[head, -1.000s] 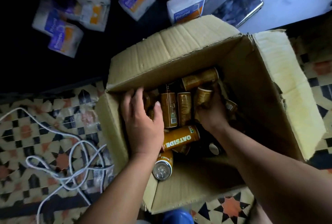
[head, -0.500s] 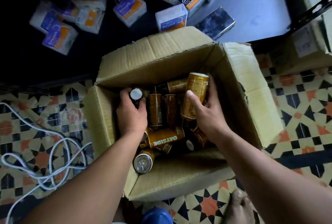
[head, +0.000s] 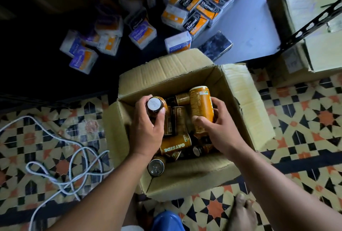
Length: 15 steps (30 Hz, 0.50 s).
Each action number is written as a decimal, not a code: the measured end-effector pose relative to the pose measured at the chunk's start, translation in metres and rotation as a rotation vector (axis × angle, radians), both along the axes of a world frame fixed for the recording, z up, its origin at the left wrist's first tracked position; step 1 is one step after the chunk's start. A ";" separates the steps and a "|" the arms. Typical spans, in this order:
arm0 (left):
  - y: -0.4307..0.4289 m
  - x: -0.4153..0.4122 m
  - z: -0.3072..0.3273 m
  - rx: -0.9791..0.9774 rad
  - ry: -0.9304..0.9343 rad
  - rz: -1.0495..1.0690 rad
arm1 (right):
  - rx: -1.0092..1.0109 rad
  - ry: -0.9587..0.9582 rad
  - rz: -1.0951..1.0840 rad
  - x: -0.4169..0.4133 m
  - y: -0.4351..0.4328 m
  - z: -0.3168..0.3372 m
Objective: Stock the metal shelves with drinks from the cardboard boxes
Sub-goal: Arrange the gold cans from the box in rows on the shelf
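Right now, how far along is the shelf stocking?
Done: no drinks show on the shelf ahead, only small packets and a phone. In hand: the left hand grips one can by its top, the right hand grips a second can, both over the open cardboard box. Left: several cans lie in the box, and closed boxes sit at the right.

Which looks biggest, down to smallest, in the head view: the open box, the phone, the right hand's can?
Open box: largest.
Can in the right hand and phone: look close; can is nearer, so unranked.
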<state>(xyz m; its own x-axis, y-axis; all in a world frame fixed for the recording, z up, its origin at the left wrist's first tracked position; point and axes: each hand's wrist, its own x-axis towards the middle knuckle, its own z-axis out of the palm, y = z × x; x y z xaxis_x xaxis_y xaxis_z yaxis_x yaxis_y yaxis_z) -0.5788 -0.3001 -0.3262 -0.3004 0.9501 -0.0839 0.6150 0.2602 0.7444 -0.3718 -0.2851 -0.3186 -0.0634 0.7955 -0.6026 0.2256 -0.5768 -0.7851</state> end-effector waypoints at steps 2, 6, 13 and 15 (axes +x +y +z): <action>0.001 0.002 0.031 -0.004 -0.040 -0.036 | 0.063 -0.065 0.039 0.003 0.002 0.028; 0.006 0.006 0.095 0.011 -0.097 -0.101 | 0.156 -0.161 0.067 0.012 0.004 0.092; 0.005 0.017 0.209 0.162 -0.088 -0.179 | 0.220 -0.281 0.031 0.027 0.004 0.213; 0.001 0.021 0.248 0.166 -0.092 -0.174 | 0.201 -0.280 0.024 0.029 0.000 0.253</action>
